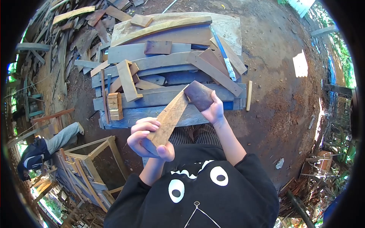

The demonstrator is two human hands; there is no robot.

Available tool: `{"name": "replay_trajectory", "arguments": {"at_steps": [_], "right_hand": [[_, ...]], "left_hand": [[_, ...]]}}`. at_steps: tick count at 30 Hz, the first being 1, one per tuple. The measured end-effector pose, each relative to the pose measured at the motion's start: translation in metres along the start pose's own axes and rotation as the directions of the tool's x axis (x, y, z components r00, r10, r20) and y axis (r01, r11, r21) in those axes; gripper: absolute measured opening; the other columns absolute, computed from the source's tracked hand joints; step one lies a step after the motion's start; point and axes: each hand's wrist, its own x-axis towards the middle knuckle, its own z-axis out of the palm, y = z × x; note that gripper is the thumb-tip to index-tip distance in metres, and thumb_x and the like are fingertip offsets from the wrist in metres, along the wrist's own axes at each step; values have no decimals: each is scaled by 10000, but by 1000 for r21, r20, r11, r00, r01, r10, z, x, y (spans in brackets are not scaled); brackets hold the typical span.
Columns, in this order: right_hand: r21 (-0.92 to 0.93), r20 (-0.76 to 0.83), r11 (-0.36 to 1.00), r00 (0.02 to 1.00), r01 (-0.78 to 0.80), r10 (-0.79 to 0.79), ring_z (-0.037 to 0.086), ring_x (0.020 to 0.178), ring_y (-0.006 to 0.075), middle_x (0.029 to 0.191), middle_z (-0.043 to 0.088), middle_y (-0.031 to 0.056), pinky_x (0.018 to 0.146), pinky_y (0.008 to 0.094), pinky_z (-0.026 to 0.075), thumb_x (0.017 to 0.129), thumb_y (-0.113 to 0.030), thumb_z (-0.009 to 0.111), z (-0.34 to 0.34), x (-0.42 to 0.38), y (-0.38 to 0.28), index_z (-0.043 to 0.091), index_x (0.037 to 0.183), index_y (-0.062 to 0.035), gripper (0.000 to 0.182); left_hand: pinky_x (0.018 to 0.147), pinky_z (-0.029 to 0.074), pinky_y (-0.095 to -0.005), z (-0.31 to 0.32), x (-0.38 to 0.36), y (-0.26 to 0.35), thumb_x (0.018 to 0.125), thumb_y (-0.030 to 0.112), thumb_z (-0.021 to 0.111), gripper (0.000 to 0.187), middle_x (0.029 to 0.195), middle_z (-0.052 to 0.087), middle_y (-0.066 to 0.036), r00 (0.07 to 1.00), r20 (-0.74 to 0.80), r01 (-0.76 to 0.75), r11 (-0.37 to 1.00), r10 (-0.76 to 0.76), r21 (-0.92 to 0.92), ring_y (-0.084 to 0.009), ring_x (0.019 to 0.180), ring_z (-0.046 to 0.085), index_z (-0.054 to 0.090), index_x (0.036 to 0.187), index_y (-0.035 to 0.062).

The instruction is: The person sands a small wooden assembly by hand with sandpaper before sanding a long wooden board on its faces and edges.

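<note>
My left hand [150, 138] is wrapped round the near end of a light wooden board [171, 116], which slants up and to the right in front of my chest. My right hand [214, 110] holds a dark brown flat piece [199, 95] from below, thumb at its right edge. That dark piece touches or overlaps the far end of the light board. Behind both hands stands a low workbench of worn grey planks [152, 98].
On the bench lie a saw-like tool with a white-wrapped end [229, 68], a small wooden block [115, 106] and several loose boards. A wooden frame [91, 159] stands at lower left, near another person [42, 150]. Scrap wood [72, 41] is heaped at upper left.
</note>
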Motion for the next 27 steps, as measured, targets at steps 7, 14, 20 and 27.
{"name": "replay_trajectory", "arguments": {"at_steps": [7,14,20,27], "right_hand": [[45,-16,999,1000,-7,7,385,1199,284,1279,407,174,1030,402,264,933,-404,262,12,-6,10,327,1272,25,550],[39,14,998,999,-51,50,397,1184,278,1268,415,172,1024,395,263,923,-414,305,19,-9,6,339,1265,21,554],[-125,-66,992,997,27,-35,387,1186,265,1258,420,159,1024,379,259,930,-395,307,17,-6,14,322,1275,22,542],[-916,153,361,984,175,-90,404,1141,198,1201,455,145,979,326,291,947,-319,289,-5,5,55,357,1239,61,484]], "left_hand": [[550,430,-286,-8,6,2,803,284,456,281,702,426,-100,995,94,-29,993,18,117,-180,599,463,377,796,14],[526,415,-269,-6,18,4,791,222,429,214,645,419,-82,995,-1,-93,973,95,211,-170,565,447,393,741,17],[515,415,-268,-7,23,6,816,273,400,284,691,435,-108,989,73,-140,968,127,210,-170,568,453,415,756,-4],[481,403,-257,-10,21,-3,757,267,457,282,630,425,-83,988,-51,-132,962,148,239,-165,525,434,434,684,-4]]}}
